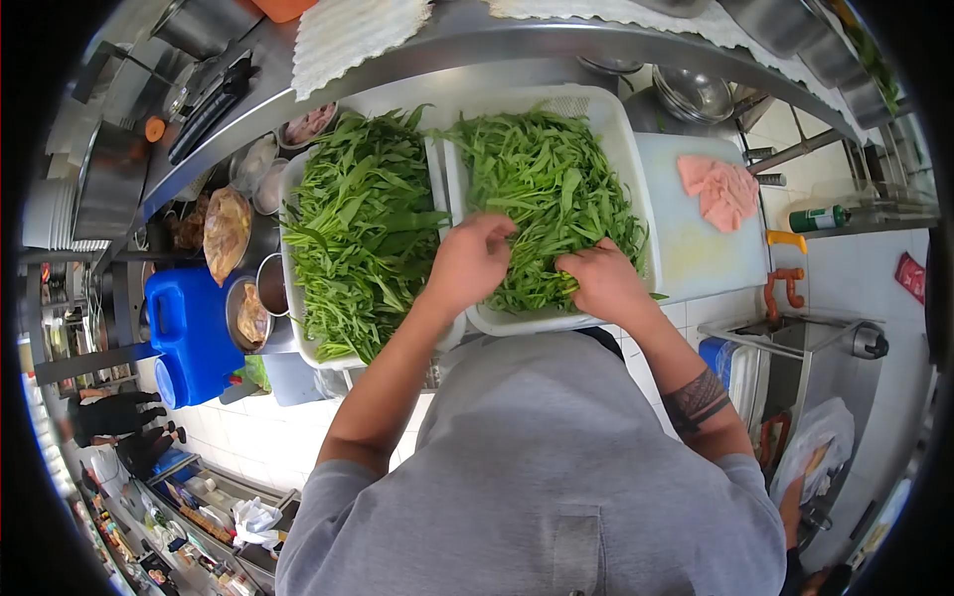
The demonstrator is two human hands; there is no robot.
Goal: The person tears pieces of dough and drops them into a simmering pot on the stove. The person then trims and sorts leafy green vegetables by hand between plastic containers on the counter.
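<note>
Long, narrow leafy greens, which look like water spinach, fill the right white plastic basket in front of me. My right hand is closed around a bunch of their stems at the basket's near right part. Over the left side of the same basket, my left hand has its fingers curled at the edge of the leaves; whatever they pinch is hidden. A second white basket, heaped with the same greens, stands directly to the left, its leaves reaching past the rim.
A white cutting board with a crumpled pink cloth lies right. Metal bowls sit behind. At left are a blue jerrycan and a metal pot. A steel shelf edge crosses above the baskets. People stand far left.
</note>
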